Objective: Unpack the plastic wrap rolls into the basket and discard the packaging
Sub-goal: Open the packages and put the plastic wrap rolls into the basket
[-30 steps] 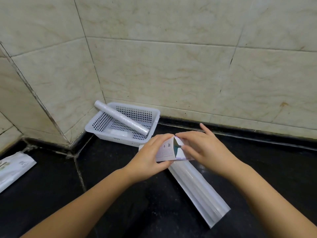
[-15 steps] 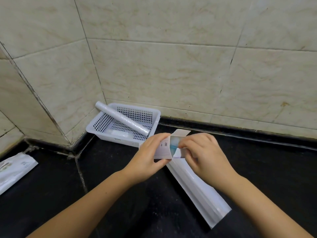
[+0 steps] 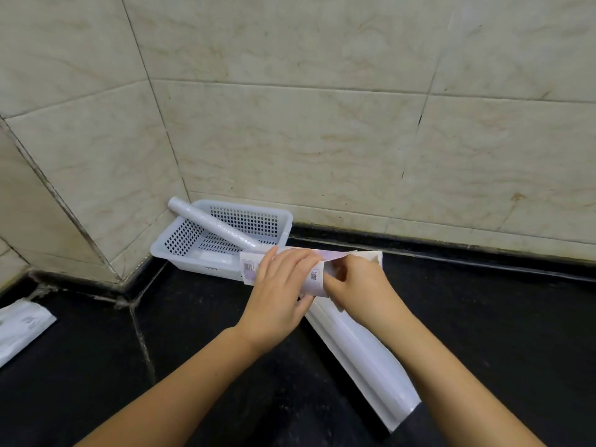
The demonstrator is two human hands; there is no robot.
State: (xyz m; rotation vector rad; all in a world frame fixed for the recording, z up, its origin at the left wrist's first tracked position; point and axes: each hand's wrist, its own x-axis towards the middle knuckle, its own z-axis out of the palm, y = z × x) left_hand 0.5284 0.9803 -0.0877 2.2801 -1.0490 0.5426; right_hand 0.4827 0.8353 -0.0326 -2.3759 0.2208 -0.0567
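A long white box of plastic wrap (image 3: 364, 353) lies diagonally on the black counter, its far end lifted towards the basket. My left hand (image 3: 279, 295) grips that printed far end from the left side. My right hand (image 3: 358, 282) has its fingers at the box's opened end flap. Behind them, a white perforated basket (image 3: 180, 235) stands in the wall corner. One bare plastic wrap roll (image 3: 216, 225) leans across the basket, its upper end over the back left rim. The roll inside the box is hidden.
A flat white package (image 3: 22, 327) lies on the counter at the far left edge. Tiled walls close off the back and the left corner. The black counter (image 3: 483, 317) stretches out to the right of the box.
The end flap of the box has been opened further. Both hands have shifted slightly right and up, and more of the printed end shows beyond my left hand.
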